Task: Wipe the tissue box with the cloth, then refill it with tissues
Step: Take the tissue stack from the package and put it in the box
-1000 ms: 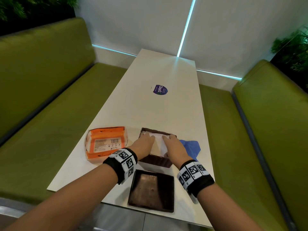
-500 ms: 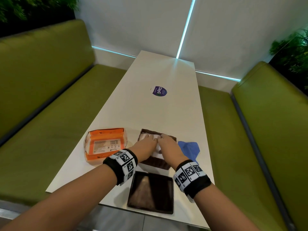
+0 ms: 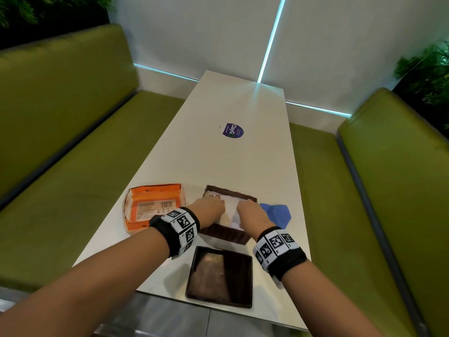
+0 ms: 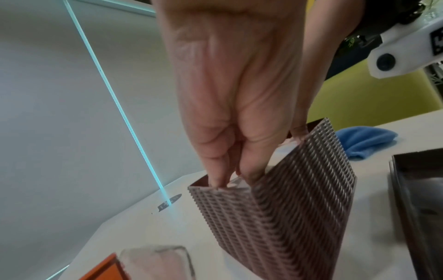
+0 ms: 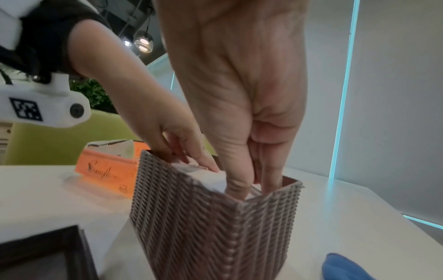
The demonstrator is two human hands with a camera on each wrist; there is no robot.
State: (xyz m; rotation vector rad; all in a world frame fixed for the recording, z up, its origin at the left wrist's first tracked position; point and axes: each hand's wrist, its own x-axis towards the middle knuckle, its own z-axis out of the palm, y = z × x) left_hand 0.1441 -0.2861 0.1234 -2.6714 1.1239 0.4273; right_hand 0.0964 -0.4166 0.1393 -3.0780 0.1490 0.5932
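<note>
The brown woven tissue box [image 3: 224, 233] stands open-topped near the table's front edge, with a stack of white tissues [image 3: 230, 206] inside it. My left hand [image 3: 211, 208] reaches into the box's left side and its straight fingers [image 4: 223, 178] press down on the tissues. My right hand [image 3: 247, 211] does the same on the right side, with its fingers [image 5: 251, 185] pushed down inside the near corner. The blue cloth [image 3: 277, 215] lies crumpled on the table just right of the box. Neither hand touches it.
An opened orange tissue packet [image 3: 153, 205] lies left of the box. The dark box lid [image 3: 220, 276] lies flat at the table's [image 3: 218, 161] front edge, between my forearms. A round purple sticker [image 3: 232, 130] sits mid-table. Green benches flank both long sides.
Half a second ago my hands met over the middle of the tissues. They have since slid apart to the box's two sides. Box, cloth, packet and lid have stayed put.
</note>
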